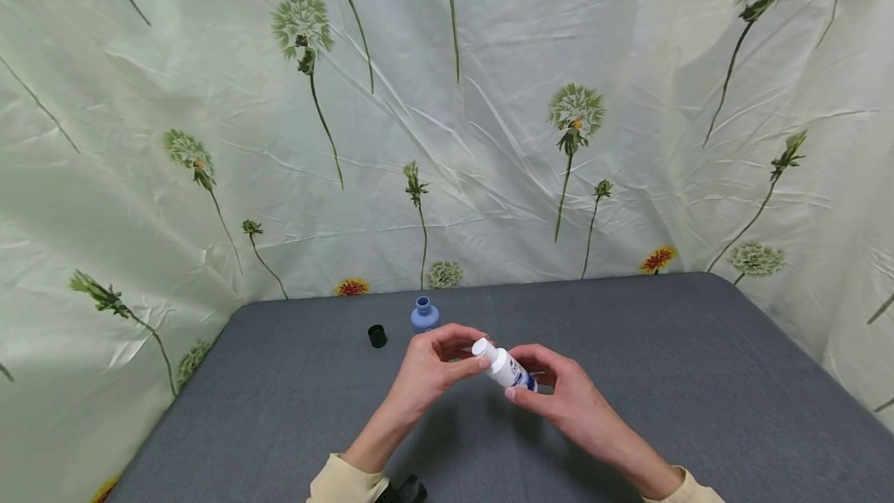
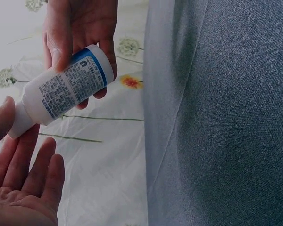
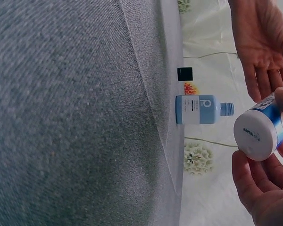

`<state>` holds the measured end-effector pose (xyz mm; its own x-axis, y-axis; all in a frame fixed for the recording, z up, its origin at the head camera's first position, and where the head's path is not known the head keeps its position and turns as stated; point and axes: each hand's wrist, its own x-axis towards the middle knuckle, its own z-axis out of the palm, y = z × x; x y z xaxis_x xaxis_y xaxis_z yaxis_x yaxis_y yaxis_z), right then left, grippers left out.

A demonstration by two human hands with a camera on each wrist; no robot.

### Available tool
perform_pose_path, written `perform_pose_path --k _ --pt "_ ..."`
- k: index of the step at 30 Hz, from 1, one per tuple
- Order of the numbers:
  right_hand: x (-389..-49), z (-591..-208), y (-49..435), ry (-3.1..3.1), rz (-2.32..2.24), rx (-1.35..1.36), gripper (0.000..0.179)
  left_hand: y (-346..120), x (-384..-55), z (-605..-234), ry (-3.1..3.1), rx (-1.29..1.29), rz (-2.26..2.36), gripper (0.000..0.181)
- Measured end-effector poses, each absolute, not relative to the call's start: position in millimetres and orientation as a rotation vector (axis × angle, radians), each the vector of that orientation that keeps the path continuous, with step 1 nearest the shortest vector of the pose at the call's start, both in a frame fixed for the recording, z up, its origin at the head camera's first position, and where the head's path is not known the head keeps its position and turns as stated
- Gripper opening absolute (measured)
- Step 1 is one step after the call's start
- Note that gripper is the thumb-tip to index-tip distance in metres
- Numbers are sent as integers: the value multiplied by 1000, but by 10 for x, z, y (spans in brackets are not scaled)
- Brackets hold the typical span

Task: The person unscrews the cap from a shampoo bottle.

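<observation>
Above the table, both hands hold a small white bottle (image 1: 508, 369) with a blue band near its base and printed text on its side. The left hand (image 1: 438, 363) pinches its white cap (image 2: 22, 120) between thumb and fingers. Around the lower body of the bottle curl the thumb and fingers of the right hand (image 1: 559, 390). The bottle is tilted, cap end toward the left hand; its flat base (image 3: 255, 135) with a printed code faces the right wrist camera. The cap sits on the bottle's neck.
Behind the left hand stands a blue bottle (image 1: 424, 315) with an uncovered threaded neck. A black cap (image 1: 377, 336) lies to its left on the grey cloth-covered table (image 1: 293, 394). A flower-printed curtain (image 1: 489, 200) hangs behind the table. A dark object (image 1: 412, 490) shows by the left sleeve.
</observation>
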<state>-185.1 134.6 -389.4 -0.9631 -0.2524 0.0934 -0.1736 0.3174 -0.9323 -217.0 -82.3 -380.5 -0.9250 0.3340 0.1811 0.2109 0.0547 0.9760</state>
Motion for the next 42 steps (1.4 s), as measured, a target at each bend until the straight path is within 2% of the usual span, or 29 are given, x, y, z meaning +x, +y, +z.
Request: perform_pose_path --k 4,10,15,29,37,42 --pt "-1850 -3898 1344 2491 -1753 -404 44 -831 -2180 -3812 2183 601 2018 29" --pt "-1845 -3906 1350 2482 -1755 -453 43 -889 -2207 -3805 1961 799 1991 40" --pt "-1844 -3906 1355 2470 -1748 -464 44 -921 -2221 -3816 1915 861 1915 39" --pt "-1839 -3908 1344 2489 -1744 -473 43 -900 -2214 -3823 1972 805 1953 33" --pt "-1843 -3903 1346 2493 -1737 -455 43 -876 -2203 -3825 2099 630 1966 31" --pt "-1832 -3917 1346 2505 -1739 -470 42 -867 -2201 -3839 2119 616 1971 31"
